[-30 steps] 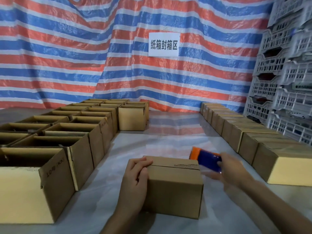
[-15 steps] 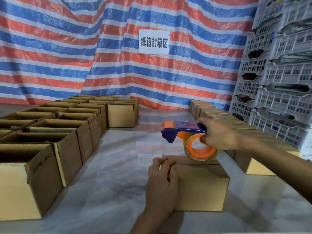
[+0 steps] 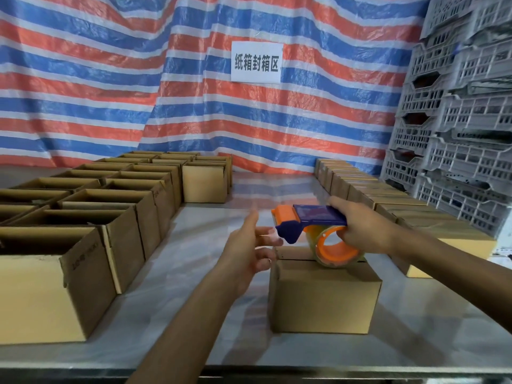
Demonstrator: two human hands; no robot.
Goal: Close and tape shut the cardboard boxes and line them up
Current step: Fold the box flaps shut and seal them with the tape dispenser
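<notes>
Several open cardboard boxes [image 3: 36, 295] ranked in rows along the left of the table [image 3: 194, 239], tops unclosed and untaped. Next rightward, left hand [image 3: 249, 253] raised, fingers spread and loose, gripping nothing; outline slightly blurred. Positioned just left of the closed box [image 3: 324, 297], about level with its top left corner; contact with the cardboard not determinable. Closed box standing alone at centre front of the table, flaps shut, top seam hard to make out at this angle. Judged light and probably empty; stiff along edges and corners, yielding at mid-flap under pressure. Recommended hold: flat palms on opposite side walls for shifting, or one hand braced on a top corner clear of the seam during taping. Tape dispenser [image 3: 315, 220] directly above the box, orange roll [image 3: 338, 249] touching the top near its front edge, blue nose pointed left toward the left hand. Right hand [image 3: 363, 225] curled firmly round the dispenser body from the right. Tape along the seam: not determinable. Risk noted: light box liable to slide on the glossy surface under tape pull unless braced. Row of closed boxes [image 3: 357, 187] lined along the right edge, well apart from the centre box; grey crates [image 3: 457, 151] stacked beyond.
</notes>
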